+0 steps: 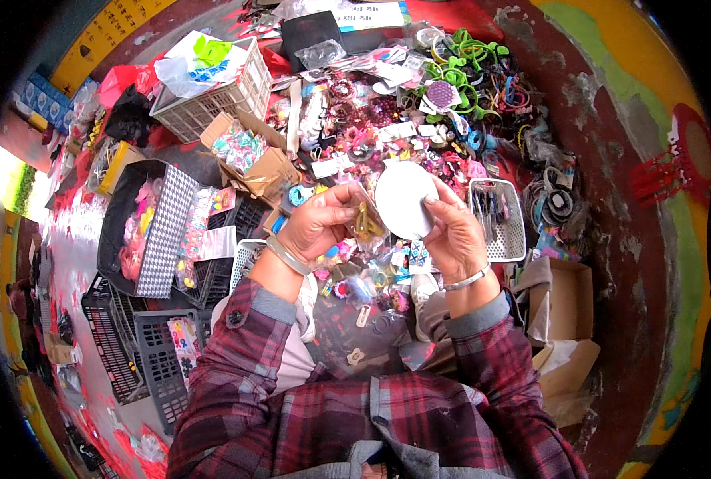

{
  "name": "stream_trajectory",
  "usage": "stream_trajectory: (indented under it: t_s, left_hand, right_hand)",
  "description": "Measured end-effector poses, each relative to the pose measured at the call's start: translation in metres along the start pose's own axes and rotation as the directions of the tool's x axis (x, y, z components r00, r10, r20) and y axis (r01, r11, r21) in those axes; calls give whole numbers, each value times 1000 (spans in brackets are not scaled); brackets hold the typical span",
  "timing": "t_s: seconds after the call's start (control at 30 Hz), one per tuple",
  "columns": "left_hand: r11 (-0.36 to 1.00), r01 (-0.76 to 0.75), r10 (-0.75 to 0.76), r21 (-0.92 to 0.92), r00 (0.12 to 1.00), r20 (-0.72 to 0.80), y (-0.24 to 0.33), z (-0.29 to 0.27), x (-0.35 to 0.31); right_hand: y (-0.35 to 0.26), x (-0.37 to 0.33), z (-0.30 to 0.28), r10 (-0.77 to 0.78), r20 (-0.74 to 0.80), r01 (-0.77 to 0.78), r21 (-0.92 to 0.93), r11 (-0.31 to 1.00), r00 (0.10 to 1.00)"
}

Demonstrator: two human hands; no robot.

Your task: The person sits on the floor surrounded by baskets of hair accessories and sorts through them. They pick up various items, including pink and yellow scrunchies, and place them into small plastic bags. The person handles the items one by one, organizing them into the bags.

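Observation:
My left hand [322, 222] pinches a small clear plastic bag [367, 222] with yellow-gold pieces in it; their exact kind is too small to tell. Between the thumb and fingers of my right hand [456, 226] is a white oval card [403, 199], held upright beside the bag. Both hands are raised over a big heap of hair accessories [363, 144], pink, red and white. Green headbands [459, 76] lie at the heap's far right. Below my hands, small bagged trinkets [359, 287] are spread between my shoes.
A white basket [497, 219] stands to the right, with open cardboard boxes [567, 303] nearer me. Leftward are a houndstooth fabric bin [164, 231], a black plastic crate [164, 343], a carton of wrapped pieces [252, 160] and a pale crate [220, 92].

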State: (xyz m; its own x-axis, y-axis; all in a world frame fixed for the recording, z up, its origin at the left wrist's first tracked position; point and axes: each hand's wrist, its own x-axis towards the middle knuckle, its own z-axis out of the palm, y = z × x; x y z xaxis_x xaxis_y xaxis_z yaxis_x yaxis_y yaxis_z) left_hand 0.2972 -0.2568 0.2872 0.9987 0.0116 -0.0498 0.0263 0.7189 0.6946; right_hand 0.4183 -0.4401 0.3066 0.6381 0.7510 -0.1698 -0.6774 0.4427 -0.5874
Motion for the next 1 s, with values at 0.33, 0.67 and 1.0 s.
stream_trajectory:
  t_s: [0.33, 0.67, 1.0]
  left_hand:
    - [911, -214, 252, 352, 965, -67, 9, -4, -5]
    - [703, -392, 424, 593, 901, 93, 16, -2, -10]
    - [334, -398, 494, 854, 846, 201, 32, -2, -13]
  right_hand:
    - [-10, 0, -7, -72, 160, 112, -260, 959, 985]
    - [-4, -3, 4, -17, 113, 63, -421, 905, 994]
    - [-16, -5, -5, -194, 260, 312, -564, 765, 946]
